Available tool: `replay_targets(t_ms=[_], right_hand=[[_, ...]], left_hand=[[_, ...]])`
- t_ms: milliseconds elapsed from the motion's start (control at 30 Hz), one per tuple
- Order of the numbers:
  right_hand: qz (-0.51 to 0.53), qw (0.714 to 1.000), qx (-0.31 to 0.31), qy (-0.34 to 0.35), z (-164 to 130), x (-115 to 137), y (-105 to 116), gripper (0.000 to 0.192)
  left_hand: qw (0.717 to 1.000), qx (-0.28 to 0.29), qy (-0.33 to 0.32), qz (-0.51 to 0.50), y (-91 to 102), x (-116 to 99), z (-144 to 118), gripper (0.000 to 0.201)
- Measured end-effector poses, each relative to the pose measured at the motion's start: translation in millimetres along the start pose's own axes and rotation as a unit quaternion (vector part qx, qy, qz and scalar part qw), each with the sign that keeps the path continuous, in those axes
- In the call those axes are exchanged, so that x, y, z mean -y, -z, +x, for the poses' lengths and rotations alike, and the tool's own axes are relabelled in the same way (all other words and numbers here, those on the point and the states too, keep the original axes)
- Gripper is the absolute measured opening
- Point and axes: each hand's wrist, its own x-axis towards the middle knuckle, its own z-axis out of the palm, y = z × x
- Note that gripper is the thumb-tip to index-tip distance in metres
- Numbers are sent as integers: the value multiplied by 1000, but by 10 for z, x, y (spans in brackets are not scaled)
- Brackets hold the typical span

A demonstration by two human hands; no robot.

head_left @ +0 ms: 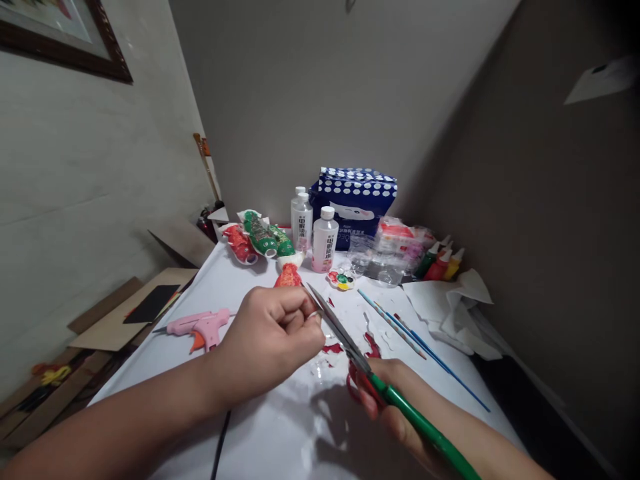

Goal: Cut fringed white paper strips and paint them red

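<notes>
Held green-handled scissors (395,398) with long metal blades (347,343) in closed right grip (400,377), raised over white-covered table (270,440). Curled left grip (280,333) closed near blades; could not tell whether around anything. Judged scissors light, stiff, smooth; best taken by handles.

White-covered table (280,427), spanning the lower centre of the frame.
Centre left: pink glue gun (207,327). Upper centre: red and green fish-shaped figures (257,231), three white-capped bottles (325,248), blue package (357,183), flower-shaped palette (341,279). Centre: red scraps (371,344). Centre right: slim brushes (391,325), crumpled white sheets (445,313), plastic-wrapped packs (395,233), coloured squeeze bottles (438,268).
</notes>
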Motion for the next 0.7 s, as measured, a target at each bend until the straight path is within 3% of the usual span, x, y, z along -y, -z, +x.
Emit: replay_targets(t_ms=[133,333,400,500,600,700], right_hand=[[23,998,35,-47,-7,104,40,32],[36,996,63,-44,-8,97,59,25],[37,999,31,-3,33,17,15,31],[43,994,-74,62,97,-98,-71,36],[70,981,-152,94,116,-121,-134,32],[86,977,-173,94,109,-68,-164,27]], left_hand=[[1000,-7,-11,12,12,-11,-18,20],[999,23,22,20,63,-59,-21,20],[999,29,32,9,49,-62,-26,19],[997,63,52,-9,-38,-56,-51,19],[987,138,84,-11,-172,-39,-86,18],[968,215,128,-4,-270,-6,-101,13]])
